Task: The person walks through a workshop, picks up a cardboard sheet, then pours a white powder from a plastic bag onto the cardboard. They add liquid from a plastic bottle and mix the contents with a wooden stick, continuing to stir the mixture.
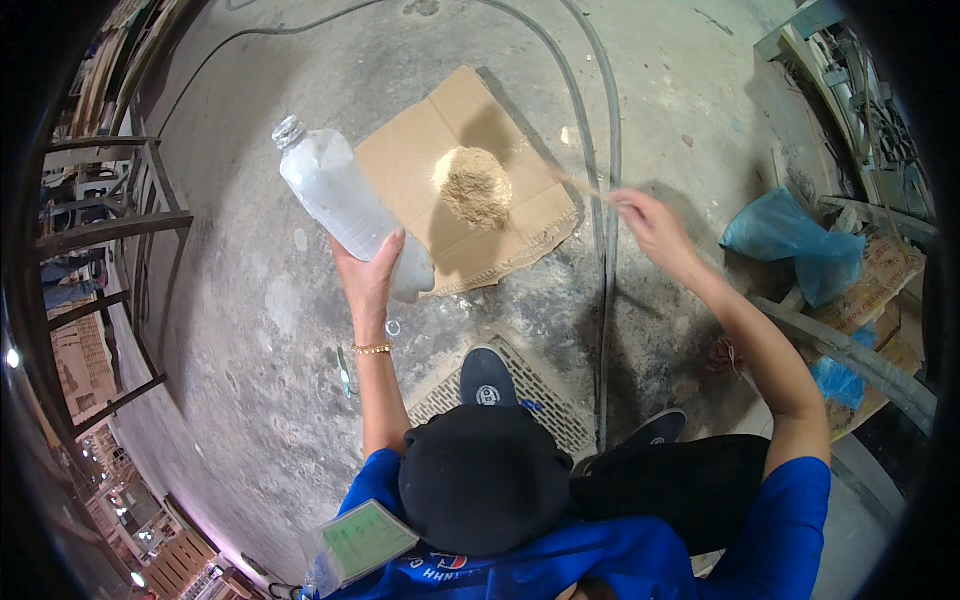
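My left hand (366,280) is wrapped round the lower part of a large whitish plastic bottle (335,190), which leans with its neck toward the far left. Whether a cap closes the neck I cannot tell. In my right hand (657,236), the fingers pinch one end of a thin light-brown stick (584,187). The stick's other end points left, over the right edge of a flat piece of cardboard (415,145). A heap of tan powder, like sawdust (476,190), lies on the cardboard between my hands. The bottle's base overlaps the cardboard's near left edge.
Dark hoses (603,330) run along the concrete floor right of the cardboard. Blue plastic bags (775,225) and a curved metal bar (850,350) are at the right. A metal frame (120,235) stands at the left. Near my feet lies a perforated mat (550,400).
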`<move>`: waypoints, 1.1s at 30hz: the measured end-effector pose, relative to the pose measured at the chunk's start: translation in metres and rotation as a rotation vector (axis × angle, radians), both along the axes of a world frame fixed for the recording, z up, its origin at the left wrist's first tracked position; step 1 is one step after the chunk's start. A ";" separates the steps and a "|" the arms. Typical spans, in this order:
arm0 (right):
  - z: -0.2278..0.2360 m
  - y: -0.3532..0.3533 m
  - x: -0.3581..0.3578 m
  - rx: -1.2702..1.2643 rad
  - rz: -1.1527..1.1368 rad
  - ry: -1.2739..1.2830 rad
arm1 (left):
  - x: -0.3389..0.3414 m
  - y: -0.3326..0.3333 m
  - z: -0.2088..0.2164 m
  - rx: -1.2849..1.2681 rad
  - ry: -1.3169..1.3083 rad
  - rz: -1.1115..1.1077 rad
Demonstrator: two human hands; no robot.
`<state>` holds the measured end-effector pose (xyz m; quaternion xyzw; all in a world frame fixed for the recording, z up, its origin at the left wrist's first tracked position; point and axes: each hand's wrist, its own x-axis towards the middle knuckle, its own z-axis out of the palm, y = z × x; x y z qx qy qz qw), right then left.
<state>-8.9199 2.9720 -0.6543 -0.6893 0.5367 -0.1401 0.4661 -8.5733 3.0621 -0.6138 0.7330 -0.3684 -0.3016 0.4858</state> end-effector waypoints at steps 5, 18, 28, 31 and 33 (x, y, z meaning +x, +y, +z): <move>0.000 -0.013 0.059 -0.225 0.184 0.141 | -0.003 -0.005 -0.004 -0.001 0.041 -0.053; -0.023 0.009 0.095 -0.011 0.201 0.206 | 0.007 0.046 -0.045 0.239 0.435 -0.150; -0.026 0.007 0.079 -0.123 0.096 0.135 | 0.016 0.038 -0.025 0.310 0.279 -0.305; -0.034 0.015 0.079 -0.054 0.091 0.103 | 0.021 0.038 -0.020 0.325 0.139 -0.336; -0.036 0.027 0.082 -0.089 0.102 -0.008 | 0.025 0.038 -0.015 0.349 0.062 -0.394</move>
